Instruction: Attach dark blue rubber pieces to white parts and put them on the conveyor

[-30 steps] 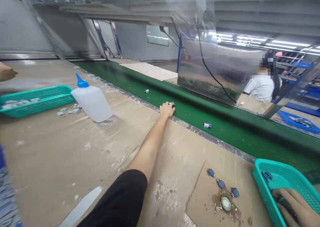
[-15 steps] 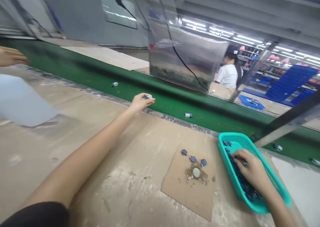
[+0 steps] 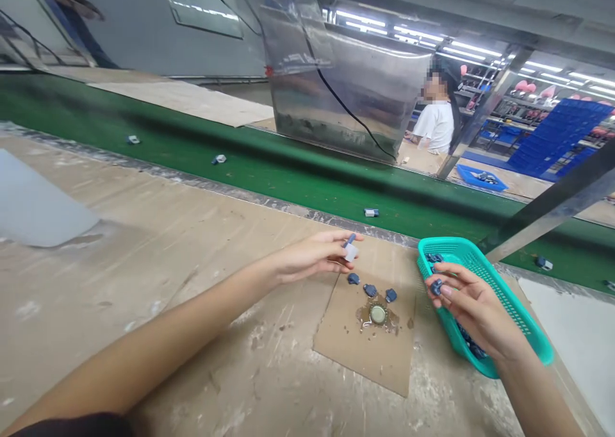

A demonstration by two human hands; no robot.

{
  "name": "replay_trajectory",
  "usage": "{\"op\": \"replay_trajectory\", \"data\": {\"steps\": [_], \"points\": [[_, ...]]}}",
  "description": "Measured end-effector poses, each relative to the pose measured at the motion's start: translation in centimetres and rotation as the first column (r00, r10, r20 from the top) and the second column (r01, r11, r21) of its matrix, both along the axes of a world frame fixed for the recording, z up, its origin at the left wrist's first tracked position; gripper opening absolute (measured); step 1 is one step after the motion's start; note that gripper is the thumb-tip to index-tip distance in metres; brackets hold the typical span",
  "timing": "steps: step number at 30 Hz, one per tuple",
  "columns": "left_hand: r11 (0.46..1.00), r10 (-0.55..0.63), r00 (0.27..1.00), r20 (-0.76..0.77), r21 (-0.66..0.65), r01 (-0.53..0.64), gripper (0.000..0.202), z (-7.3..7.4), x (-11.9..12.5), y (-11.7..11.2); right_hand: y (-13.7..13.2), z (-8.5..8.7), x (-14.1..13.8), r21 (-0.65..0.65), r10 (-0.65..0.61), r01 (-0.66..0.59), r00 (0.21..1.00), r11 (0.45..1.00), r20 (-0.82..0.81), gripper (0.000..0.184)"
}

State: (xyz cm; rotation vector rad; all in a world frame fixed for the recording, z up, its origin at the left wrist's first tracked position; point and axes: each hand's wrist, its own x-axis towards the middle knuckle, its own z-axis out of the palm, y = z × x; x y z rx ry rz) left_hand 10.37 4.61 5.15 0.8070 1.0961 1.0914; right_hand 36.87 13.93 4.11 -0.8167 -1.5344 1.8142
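- Left hand: grasping a small white block with a dark blue stem in the fingertips, just above the edge of the cardboard sheet.
- Right hand: pinching a small dark blue part over a teal plastic basket; more such parts lie in the basket.
- Cardboard sheet on the worktop: three dark blue parts in an arc, close around a bottle cap in a brown wet patch.
- Green conveyor belt: a few small parts lying on it, well apart from the hands.
- Beyond the belt: a co-worker in a white shirt, by a blue tray.
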Motion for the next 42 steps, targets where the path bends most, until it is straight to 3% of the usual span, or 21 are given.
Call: {"op": "replay_trajectory", "data": {"steps": [4, 10, 13, 16, 18, 20, 22, 23, 25, 28, 32, 34, 35, 37, 39, 40, 42], "points": [[0.998, -0.057, 0.998, -0.001, 0.011, 0.057, 0.043, -0.8, 0.9, -0.1, -1.4, 0.1, -1.0, -0.161, 0.057, -0.066, 0.997, 0.985, -0.061, 0.023], [0.995, -0.082, 0.996, -0.042, 0.058, 0.085, 0.039, -1.2, 1.5, -0.4, -2.3, -0.7, -2.0, -0.160, 0.042, -0.069, 0.985, 0.985, -0.169, 0.014], [0.994, -0.078, 0.996, -0.037, 0.069, 0.080, 0.040, -1.3, 1.5, -0.3, -2.3, -1.1, -2.1, -0.106, 0.056, -0.069, 0.992, 0.992, -0.117, 0.013], [0.993, -0.088, 0.995, -0.051, 0.075, 0.092, 0.041, -1.6, 1.5, -0.3, -2.5, -1.6, -2.2, 0.120, 0.099, -0.097, 0.995, 0.988, -0.008, 0.008], [0.992, -0.096, 0.993, -0.070, 0.071, 0.101, 0.041, -1.7, 1.6, -0.2, -2.7, -2.1, -2.4, 0.411, 0.082, -0.130, 0.988, 0.902, 0.132, 0.003], [0.992, -0.098, 0.990, -0.099, 0.070, 0.105, 0.040, -1.8, 1.7, -0.2, -3.2, -2.8, -2.7, 0.679, 0.038, -0.233, 0.957, 0.696, 0.288, 0.009], [0.990, -0.102, 0.984, -0.147, 0.078, 0.114, 0.040, -1.9, 1.8, -0.2, -3.8, -3.6, -3.0, 0.795, 0.006, -0.367, 0.909, 0.484, 0.416, 0.019], [0.989, -0.100, 0.978, -0.186, 0.085, 0.117, 0.040, -1.9, 1.9, -0.1, -4.0, -3.9, -3.1, 0.807, 0.000, -0.421, 0.887, 0.414, 0.462, 0.022], [0.988, -0.069, 0.953, -0.296, 0.114, 0.107, 0.039, -2.0, 2.0, -0.1, -4.5, -4.4, -3.3, 0.803, -0.020, -0.484, 0.853, 0.347, 0.522, 0.025], [0.973, 0.046, 0.876, -0.480, 0.222, 0.071, 0.034, -1.9, 2.2, -0.3, -4.8, -4.6, -3.3, 0.781, -0.044, -0.533, 0.817, 0.325, 0.575, 0.026], [0.902, 0.202, 0.708, -0.677, 0.409, 0.134, 0.029, -1.7, 2.5, -0.9, -4.8, -4.4, -3.1, 0.768, -0.042, -0.548, 0.805, 0.331, 0.592, 0.025], [0.857, 0.280, 0.610, -0.741, 0.479, 0.189, 0.025, -1.7, 2.8, -1.2, -4.7, -4.2, -3.0, 0.779, -0.031, -0.501, 0.834, 0.378, 0.551, 0.022], [0.836, 0.312, 0.572, -0.758, 0.506, 0.214, 0.023, -1.8, 2.9, -1.3, -4.7, -4.0, -3.0, 0.784, -0.032, -0.442, 0.863, 0.435, 0.504, 0.020], [0.799, 0.350, 0.539, -0.766, 0.545, 0.255, 0.020, -1.9, 3.3, -1.6, -4.8, -3.2, -3.1, 0.748, -0.033, -0.248, 0.940, 0.616, 0.338, 0.015], [0.770, 0.361, 0.541, -0.759, 0.570, 0.286, 0.019, -1.9, 3.7, -2.0, -4.9, -2.2, -3.2, 0.595, -0.030, -0.047, 0.992, 0.802, 0.119, 0.020], [0.759, 0.363, 0.544, -0.756, 0.579, 0.298, 0.020, -1.9, 3.9, -2.1, -5.1, -1.7, -3.3, 0.498, -0.027, 0.012, 0.999, 0.867, 0.023, 0.024], [0.744, 0.368, 0.547, -0.752, 0.591, 0.312, 0.021, -1.8, 4.3, -2.5, -5.3, -0.9, -3.5, 0.347, -0.015, 0.047, 0.995, 0.937, -0.095, 0.029]]}}
